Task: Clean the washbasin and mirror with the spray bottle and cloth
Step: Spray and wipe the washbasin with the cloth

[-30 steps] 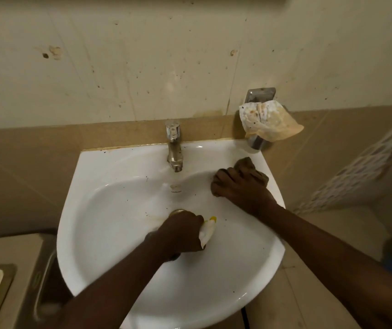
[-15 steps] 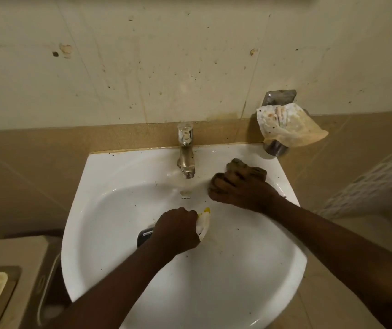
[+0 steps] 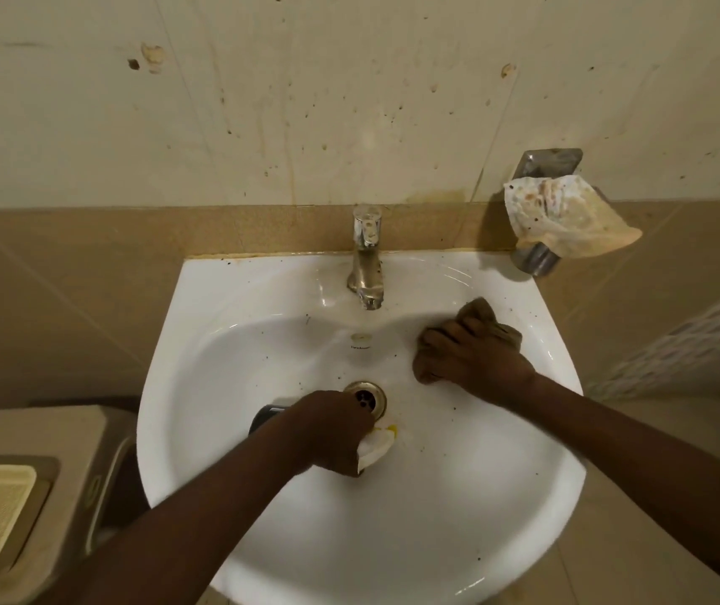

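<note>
Two hands are seen in the washbasin (image 3: 227, 342): the spray bottle (image 3: 375, 445) is gripped by the left hand (image 3: 327, 430), and the brown cloth (image 3: 487, 318) is pressed down under the curled fingers (image 3: 434, 342) of the right hand (image 3: 467, 355).

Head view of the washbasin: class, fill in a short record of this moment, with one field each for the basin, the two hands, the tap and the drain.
basin: white washbasin, dark specks scattered on its surface
left hand: left hand grips the spray bottle, white nozzle end pointing into the bowl
right hand: right hand presses a brown cloth on the basin's right inner slope
tap: metal tap at the back rim, no water running
drain: drain open, partly hidden by the left hand
</note>
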A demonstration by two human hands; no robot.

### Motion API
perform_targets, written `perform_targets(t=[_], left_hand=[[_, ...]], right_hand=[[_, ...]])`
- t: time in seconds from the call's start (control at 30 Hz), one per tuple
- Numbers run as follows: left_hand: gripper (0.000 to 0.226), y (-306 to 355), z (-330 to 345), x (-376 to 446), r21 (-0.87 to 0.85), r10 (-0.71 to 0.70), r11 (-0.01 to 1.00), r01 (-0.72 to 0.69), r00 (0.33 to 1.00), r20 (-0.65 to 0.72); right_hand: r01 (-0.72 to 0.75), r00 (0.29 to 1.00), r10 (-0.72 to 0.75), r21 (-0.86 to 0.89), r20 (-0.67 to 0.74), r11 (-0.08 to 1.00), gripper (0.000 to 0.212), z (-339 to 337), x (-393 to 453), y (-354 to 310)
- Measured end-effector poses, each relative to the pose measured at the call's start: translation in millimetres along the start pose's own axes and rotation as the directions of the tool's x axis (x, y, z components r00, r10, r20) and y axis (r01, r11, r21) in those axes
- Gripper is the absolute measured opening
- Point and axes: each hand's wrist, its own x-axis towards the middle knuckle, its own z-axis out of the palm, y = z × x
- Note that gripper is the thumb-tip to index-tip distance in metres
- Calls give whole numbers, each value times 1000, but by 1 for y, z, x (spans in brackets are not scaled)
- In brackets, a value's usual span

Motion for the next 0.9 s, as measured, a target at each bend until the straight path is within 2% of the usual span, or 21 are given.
perform_targets(t=[0.07, 0.17, 0.23, 0.3, 0.37, 0.43, 0.47, 0.53, 0.63, 0.7, 0.77, 0.83, 0.87, 0.9], left_hand=[[57, 0, 1, -1, -18, 14, 1000, -13, 1000, 19], [64, 2, 2, 1, -52, 43, 998, -44, 999, -12], [71, 2, -3, 1, -42, 49, 998, -49, 999, -10], [75, 1, -7, 0, -28, 54, 998, -54, 998, 14], [61, -1, -7, -4, -1, 82, 997, -82, 995, 63], [34, -2, -4, -8, 10, 115, 993, -116, 991, 75], [30, 0, -3, -9, 29, 123, 992, -125, 990, 69], [29, 4, -2, -11, 39, 133, 990, -136, 989, 69], [25, 7, -4, -13, 40, 137, 989, -143, 983, 122], [33, 11, -8, -14, 50, 125, 990, -135, 978, 168], [41, 14, -10, -13, 28, 116, 992, -123, 977, 180], [41, 13, -10, -11, -3, 95, 995, -96, 977, 192], [37, 13, -10, -11, -6, 89, 996, -89, 975, 205], [35, 13, -8, -11, -1, 83, 996, -85, 972, 218]], right_hand=[[-57, 998, 54, 117, 26, 991, 21, -2, -6, -4], [-154, 970, 111, 192, 217, 969, 24, -10, -3, -9], [-257, 901, 131, 266, 413, 929, 30, -20, 5, -18], [-308, 846, 93, 338, 525, 889, 30, -31, 3, -26], [-276, 818, -26, 432, 575, 859, 35, -42, -10, -33], [-283, 756, -153, 529, 637, 800, 43, -57, -22, -34], [-310, 722, -190, 556, 666, 771, 45, -62, -25, -34], [-327, 709, -206, 573, 674, 751, 47, -65, -24, -33], [-307, 732, -183, 558, 656, 771, 50, -64, -13, -44], [-315, 753, -178, 584, 634, 748, 50, -64, -14, -49], [-347, 740, -235, 657, 630, 670, 47, -72, -20, -45], [-407, 704, -327, 736, 630, 541, 44, -81, -28, -37], [-429, 692, -347, 747, 633, 508, 42, -84, -31, -34], [-434, 689, -337, 737, 642, 518, 42, -85, -32, -34]])
